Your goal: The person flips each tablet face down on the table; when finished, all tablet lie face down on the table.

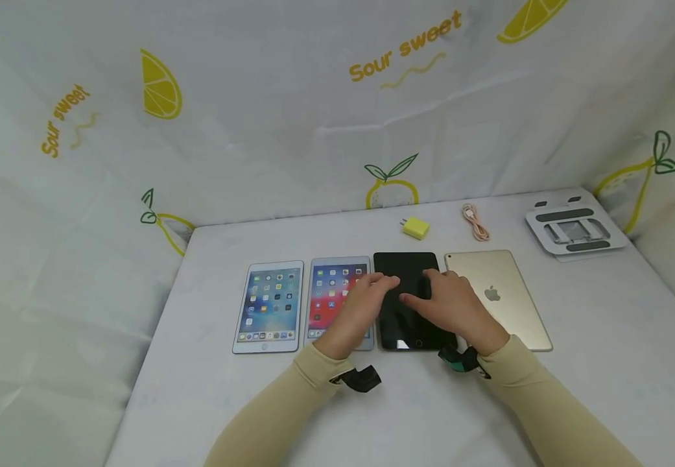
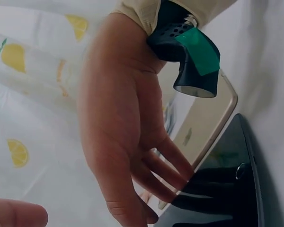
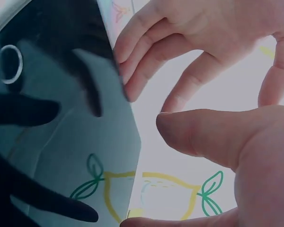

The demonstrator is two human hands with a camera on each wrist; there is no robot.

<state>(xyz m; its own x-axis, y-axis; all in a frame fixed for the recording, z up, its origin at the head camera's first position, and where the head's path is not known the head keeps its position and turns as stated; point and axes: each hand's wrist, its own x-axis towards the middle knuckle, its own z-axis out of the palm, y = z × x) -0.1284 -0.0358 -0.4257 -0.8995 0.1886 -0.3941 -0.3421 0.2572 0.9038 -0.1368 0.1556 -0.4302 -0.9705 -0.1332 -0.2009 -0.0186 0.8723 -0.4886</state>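
Observation:
A black tablet (image 1: pixel 410 331) lies screen up on the white table, its dark glass reflecting my fingers. My left hand (image 1: pixel 359 306) hovers around its left edge, partly covering the neighbouring white tablet with a red and blue screen (image 1: pixel 328 285). Over the right side of the black tablet is my right hand (image 1: pixel 454 301), thumb pointing left, fingers loosely bent. In the left wrist view, the right hand (image 2: pixel 111 109) has its fingertips at the black tablet's edge (image 2: pixel 251 179). The right wrist view shows the left hand's fingertips (image 3: pixel 132 90) by the opposite edge. Neither hand visibly grips it.
Leftmost is a white tablet with a blue screen (image 1: pixel 270 305). A gold tablet (image 1: pixel 515 305) lies face down on the right. Behind are a yellow charger plug (image 1: pixel 415 227), a coiled pink cable (image 1: pixel 475 222) and a folded silver stand (image 1: pixel 573 230). Lemon-printed cloth (image 1: pixel 267 155) hangs behind.

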